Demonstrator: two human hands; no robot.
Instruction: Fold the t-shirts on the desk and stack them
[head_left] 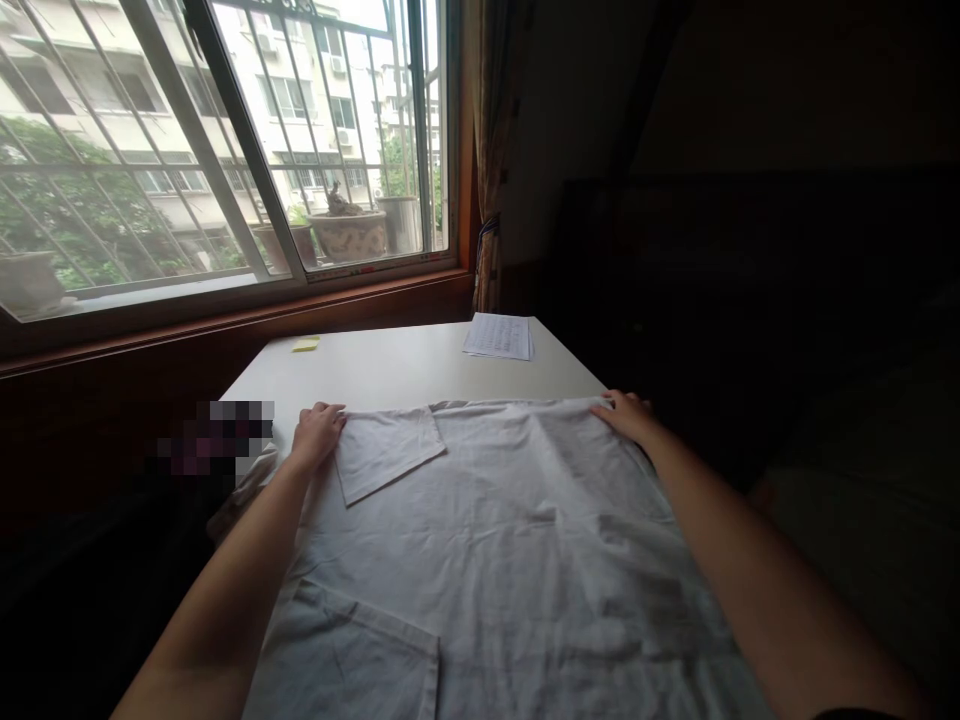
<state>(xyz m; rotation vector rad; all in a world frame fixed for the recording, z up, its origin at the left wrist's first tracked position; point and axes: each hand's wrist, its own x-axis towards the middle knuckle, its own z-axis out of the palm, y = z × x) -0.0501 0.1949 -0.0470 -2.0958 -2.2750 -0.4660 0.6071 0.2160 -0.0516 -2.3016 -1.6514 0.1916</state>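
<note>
A white shirt (495, 540) lies spread out in front of me, its cloth creased on the right. At its left side, two sleeve-like flaps with stitched hems rest on top: one flap (386, 455) at the far corner, the other flap (367, 650) close to me. My left hand (319, 435) grips the far left corner with bent fingers. At the far right corner, my right hand (628, 414) pinches the edge between thumb and fingers. Both arms reach forward along the sides of the cloth.
Beneath the shirt is a white table (382, 365). Papers (499, 336) lie at its back right, and a yellow sticky note (305, 344) at the back left. Behind it are a barred window (300, 150) and a curtain (489, 200). The right side is dark.
</note>
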